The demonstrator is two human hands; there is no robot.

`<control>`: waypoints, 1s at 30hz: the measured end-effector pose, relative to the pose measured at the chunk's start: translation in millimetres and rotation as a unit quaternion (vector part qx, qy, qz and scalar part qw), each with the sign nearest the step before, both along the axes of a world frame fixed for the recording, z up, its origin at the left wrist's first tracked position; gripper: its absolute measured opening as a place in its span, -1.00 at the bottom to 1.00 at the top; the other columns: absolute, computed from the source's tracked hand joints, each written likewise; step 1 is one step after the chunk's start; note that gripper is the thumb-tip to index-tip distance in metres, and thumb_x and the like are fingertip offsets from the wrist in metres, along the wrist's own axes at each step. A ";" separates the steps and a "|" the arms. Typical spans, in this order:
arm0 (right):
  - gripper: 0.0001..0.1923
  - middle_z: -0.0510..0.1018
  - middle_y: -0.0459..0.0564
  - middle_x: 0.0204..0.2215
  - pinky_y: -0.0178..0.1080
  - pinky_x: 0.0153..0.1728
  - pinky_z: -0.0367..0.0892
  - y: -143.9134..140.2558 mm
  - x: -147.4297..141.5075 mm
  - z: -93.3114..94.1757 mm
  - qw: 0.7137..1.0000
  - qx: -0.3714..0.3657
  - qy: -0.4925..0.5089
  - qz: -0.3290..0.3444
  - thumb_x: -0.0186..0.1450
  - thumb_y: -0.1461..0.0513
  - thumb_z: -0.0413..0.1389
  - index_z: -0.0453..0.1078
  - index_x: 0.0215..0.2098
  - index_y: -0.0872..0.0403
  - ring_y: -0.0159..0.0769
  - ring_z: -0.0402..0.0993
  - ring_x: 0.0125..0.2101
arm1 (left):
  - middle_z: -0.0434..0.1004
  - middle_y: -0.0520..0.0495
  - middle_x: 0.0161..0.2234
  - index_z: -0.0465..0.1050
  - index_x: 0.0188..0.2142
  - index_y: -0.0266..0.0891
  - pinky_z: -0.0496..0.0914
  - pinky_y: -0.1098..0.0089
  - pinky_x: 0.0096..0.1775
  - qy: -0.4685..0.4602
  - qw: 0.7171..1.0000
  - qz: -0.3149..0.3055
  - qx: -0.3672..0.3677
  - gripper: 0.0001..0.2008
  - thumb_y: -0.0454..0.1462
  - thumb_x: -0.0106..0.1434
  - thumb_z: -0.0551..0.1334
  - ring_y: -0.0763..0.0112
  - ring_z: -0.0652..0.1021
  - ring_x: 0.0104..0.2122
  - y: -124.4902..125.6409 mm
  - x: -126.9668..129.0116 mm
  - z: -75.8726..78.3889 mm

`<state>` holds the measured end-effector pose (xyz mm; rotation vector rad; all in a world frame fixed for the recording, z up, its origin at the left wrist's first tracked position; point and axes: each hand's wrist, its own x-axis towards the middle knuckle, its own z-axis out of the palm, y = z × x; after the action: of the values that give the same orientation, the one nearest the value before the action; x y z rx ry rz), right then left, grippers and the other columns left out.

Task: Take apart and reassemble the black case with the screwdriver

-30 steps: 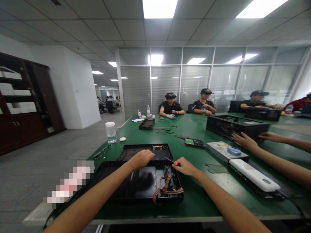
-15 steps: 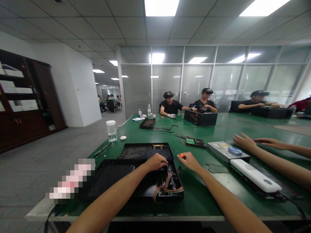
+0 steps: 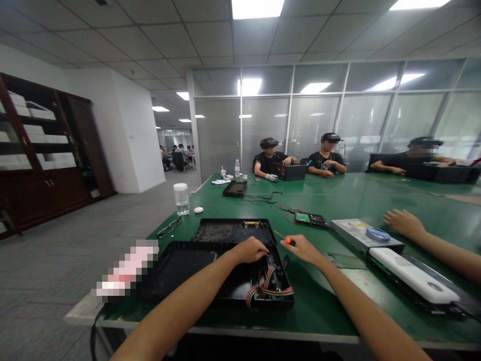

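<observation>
Green table (image 3: 338, 200) fills our view, with workers seated at its far end. Our left hand (image 3: 251, 249) rests curled on the black case's (image 3: 180, 268) far rim, beside its ribbon cable (image 3: 267, 291). Our right hand (image 3: 303, 249) grips an orange-handled screwdriver (image 3: 288, 240) just right of the case.

Green table (image 3: 338, 200): water jar (image 3: 182, 198) with white cap (image 3: 198, 209) beside it at left edge, pliers (image 3: 169, 227) nearer. Circuit board (image 3: 310, 218) mid-table, silver drive (image 3: 364, 235) with blue disc (image 3: 377, 233) on top, white bar (image 3: 409, 275) in front. Dark cabinet (image 3: 41, 150) on left wall, three seated people at far end
</observation>
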<state>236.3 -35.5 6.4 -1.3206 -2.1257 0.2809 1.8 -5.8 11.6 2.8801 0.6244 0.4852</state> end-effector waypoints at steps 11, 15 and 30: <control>-0.64 0.33 -0.16 -0.54 -0.38 -0.62 0.16 8.4 5.0 3.6 0.963 -0.074 0.255 0.048 0.14 0.12 0.04 0.20 -0.14 0.11 -0.48 0.20 -0.64 | 0.51 -0.05 -0.35 0.48 -0.30 -0.32 0.30 0.55 -0.25 0.003 1.000 -0.008 0.012 -0.85 -0.39 0.10 0.18 0.47 0.48 -0.34 5.9 -13.6 -1.6; -0.68 0.22 -0.22 -0.72 -0.41 -0.75 0.00 11.3 8.5 3.6 0.934 -0.006 0.354 -0.051 0.15 0.01 0.02 0.26 -0.35 0.10 -0.50 0.08 -0.75 | 0.51 -0.03 -0.33 0.46 -0.28 -0.28 0.30 0.56 -0.27 0.014 1.000 0.013 -0.009 -0.84 -0.38 0.12 0.18 0.48 0.49 -0.33 5.4 -19.2 -2.6; -0.74 0.42 -0.07 -0.55 -0.32 -0.48 0.22 -3.2 -33.7 3.7 0.978 0.167 0.058 -0.106 0.16 0.04 -0.02 0.32 -0.48 0.06 -0.33 0.34 -0.53 | 0.54 0.02 -0.35 0.47 -0.25 -0.23 0.30 0.59 -0.28 0.025 0.999 0.024 -0.041 -0.83 -0.32 0.14 0.17 0.51 0.51 -0.31 21.7 -36.3 -19.3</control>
<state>202.6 -38.7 10.1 -1.2821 -1.8201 -0.0852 -34.5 15.9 -7.7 2.8126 0.7053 0.3851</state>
